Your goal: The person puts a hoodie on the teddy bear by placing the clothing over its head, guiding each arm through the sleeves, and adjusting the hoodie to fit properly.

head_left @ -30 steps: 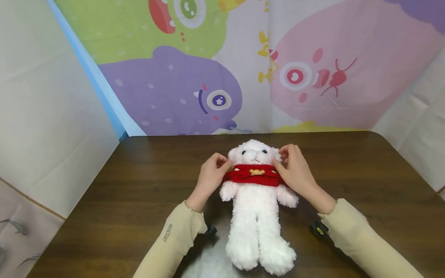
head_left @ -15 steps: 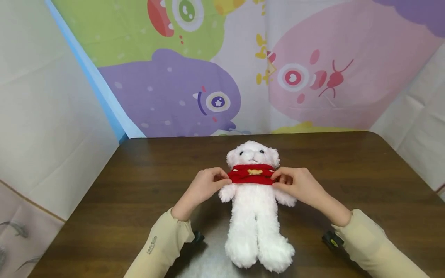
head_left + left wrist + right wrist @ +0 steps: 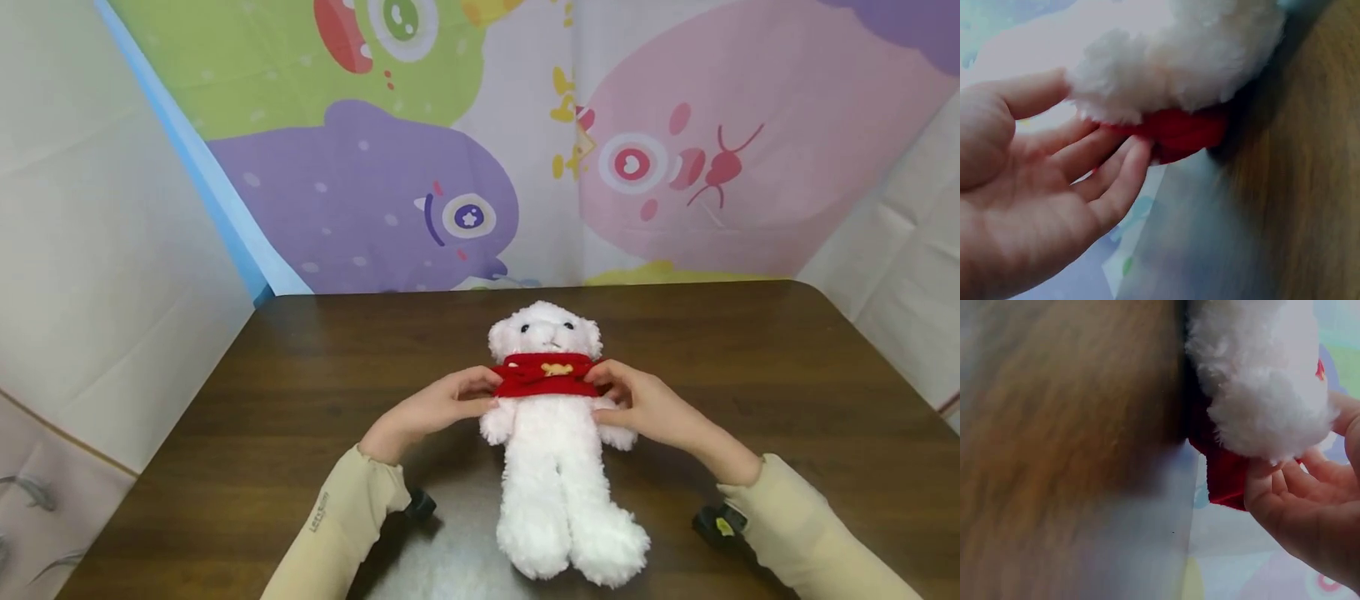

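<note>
Well, the plush bear lies face up on the counter, lengthwise, head toward the cartoon backdrop, feet pointing back between the beige sleeves; left hand and right hand grip its scarfed sides.

Table: dark brown wood-grain top, rounded far corner at right.
Backdrop, behind the table: printed cloth, pale ground; green creature with open red mouth, above purple spotted creature; pink creature at right, heart-centred eye.
Blue strip, slanting along the backdrop's left edge.
Left wall sheet: whitish.
Right wall sheet: whitish, creased.
Pinkish surface, lower left: grey marks.
</note>
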`<state>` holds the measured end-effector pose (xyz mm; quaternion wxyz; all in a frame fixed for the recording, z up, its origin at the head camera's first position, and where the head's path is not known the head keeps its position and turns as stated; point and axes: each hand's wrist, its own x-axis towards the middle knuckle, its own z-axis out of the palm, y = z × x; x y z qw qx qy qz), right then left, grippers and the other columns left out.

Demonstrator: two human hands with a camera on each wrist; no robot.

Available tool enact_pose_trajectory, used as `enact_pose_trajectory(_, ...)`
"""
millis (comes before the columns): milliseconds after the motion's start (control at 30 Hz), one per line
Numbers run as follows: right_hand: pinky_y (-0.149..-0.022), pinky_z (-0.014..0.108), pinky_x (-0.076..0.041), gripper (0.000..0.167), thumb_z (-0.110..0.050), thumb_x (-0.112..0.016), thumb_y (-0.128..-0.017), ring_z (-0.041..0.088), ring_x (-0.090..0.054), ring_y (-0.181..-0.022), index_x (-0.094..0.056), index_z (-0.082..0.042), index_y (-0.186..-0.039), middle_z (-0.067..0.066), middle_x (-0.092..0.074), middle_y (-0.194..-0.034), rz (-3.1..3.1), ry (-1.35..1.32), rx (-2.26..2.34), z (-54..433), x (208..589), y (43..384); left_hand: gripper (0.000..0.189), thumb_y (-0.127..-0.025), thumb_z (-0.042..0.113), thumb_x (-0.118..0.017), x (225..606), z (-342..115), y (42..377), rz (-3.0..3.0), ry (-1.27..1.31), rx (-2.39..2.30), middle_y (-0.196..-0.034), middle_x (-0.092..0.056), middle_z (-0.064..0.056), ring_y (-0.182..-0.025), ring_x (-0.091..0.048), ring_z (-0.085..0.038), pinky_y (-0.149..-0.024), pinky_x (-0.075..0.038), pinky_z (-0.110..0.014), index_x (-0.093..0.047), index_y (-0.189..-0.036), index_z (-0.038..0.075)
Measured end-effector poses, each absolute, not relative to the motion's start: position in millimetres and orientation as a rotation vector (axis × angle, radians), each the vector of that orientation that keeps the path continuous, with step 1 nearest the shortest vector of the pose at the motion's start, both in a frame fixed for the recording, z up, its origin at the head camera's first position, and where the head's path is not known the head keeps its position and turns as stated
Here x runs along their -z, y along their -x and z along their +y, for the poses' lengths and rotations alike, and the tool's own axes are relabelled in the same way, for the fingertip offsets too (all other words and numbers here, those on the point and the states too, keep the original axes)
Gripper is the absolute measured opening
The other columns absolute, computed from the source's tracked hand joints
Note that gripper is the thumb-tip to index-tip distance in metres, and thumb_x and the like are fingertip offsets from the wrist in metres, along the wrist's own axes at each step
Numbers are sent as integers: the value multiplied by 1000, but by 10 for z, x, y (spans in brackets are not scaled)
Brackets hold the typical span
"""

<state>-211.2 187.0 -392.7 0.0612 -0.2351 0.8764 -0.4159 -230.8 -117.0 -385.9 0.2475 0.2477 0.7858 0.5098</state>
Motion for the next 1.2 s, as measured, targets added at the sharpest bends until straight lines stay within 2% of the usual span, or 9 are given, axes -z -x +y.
enact_pose_trajectory(200, -73, 24, -47, 31, -19, -71, -78, 20, -50, -87, -53, -10, -101, 6, -53, -98, 2559, 780, 1289, 1877, 3966, 2169, 47, -87, 16, -59, 3874, -1268, 2325, 1991, -726, -1354, -134, -41, -10, -122, -39, -24, -99, -37, -37, -41, -129, 7)
enact_pose_trajectory(333, -76, 27, -47, 28, -24, -68, -80, 22, -47, -94, -52, -13, -100, 4, -52, -99, 2526, 803, 1253, 1897, 3968, 2182, 54, -83, 15, -63, 3850, -1236, 2311, 2014, -770, -1299, -134, -40, -9, -119, -41, -25, -97, -39, -37, -38, -130, 9)
enact_pose_trajectory(533, -79, 30, -48, 30, -22, -67, -81, 27, -49, -97, -50, -12, -104, 8, -52, -104, 2349, 817, 1324, 1954, 3970, 2223, 50, -79, 13, -67, 3864, -1151, 2281, 2133, -846, -1272, -122, -47, -11, -112, -47, -25, -99, -37, -37, -41, -120, 3)
enact_pose_trajectory(733, -89, 25, -43, 32, -19, -67, -81, 25, -50, -96, -48, -9, -105, 10, -52, -102, 2251, 880, 1326, 2000, 3980, 2233, 43, -75, 11, -71, 3880, -1095, 2235, 2191, -808, -1288, -110, -53, -7, -101, -54, -21, -93, -42, -33, -48, -110, 5)
enact_pose_trajectory(800, -90, 27, -43, 33, -20, -67, -81, 25, -49, -97, -48, -9, -105, 10, -51, -102, 2245, 882, 1315, 2002, 3975, 2225, 39, -74, 11, -72, 3883, -1078, 2225, 2223, -802, -1287, -106, -54, -6, -97, -54, -19, -89, -45, -32, -49, -105, 5)
enact_pose_trajectory(933, -93, 28, -40, 41, -21, -67, -80, 28, -43, -110, -44, -11, -113, 10, -46, -116, 2183, 873, 1293, 2041, 3974, 2212, 30, -72, 13, -73, 3893, -1052, 2217, 2323, -760, -1287, -96, -56, -3, -90, -52, -17, -77, -48, -28, -52, -94, 7)
enact_pose_trajectory(1033, -96, 26, -39, 53, -18, -66, -80, 31, -32, -122, -38, -12, -125, 11, -33, -132, 2038, 870, 1313, 2106, 3978, 2212, 22, -72, 13, -71, 3898, -1035, 2213, 2398, -683, -1321, -90, -56, -2, -82, -49, -17, -68, -45, -28, -55, -86, 8)
enact_pose_trajectory(1100, -93, 27, -42, 59, -14, -65, -80, 32, -27, -127, -34, -11, -130, 14, -24, -139, 1925, 857, 1356, 2147, 3986, 2218, 17, -73, 12, -70, 3899, -1017, 2215, 2447, -626, -1365, -86, -56, -3, -78, -48, -18, -65, -43, -27, -55, -79, 7)
enact_pose_trajectory(1200, -90, 31, -46, 60, -8, -64, -81, 30, -31, -127, -32, -7, -132, 17, -19, -141, 1852, 844, 1425, 2149, 4002, 2221, 17, -72, 11, -67, 3907, -983, 2218, 2543, -520, -1427, -82, -55, -3, -74, -48, -18, -60, -42, -27, -51, -70, 7)
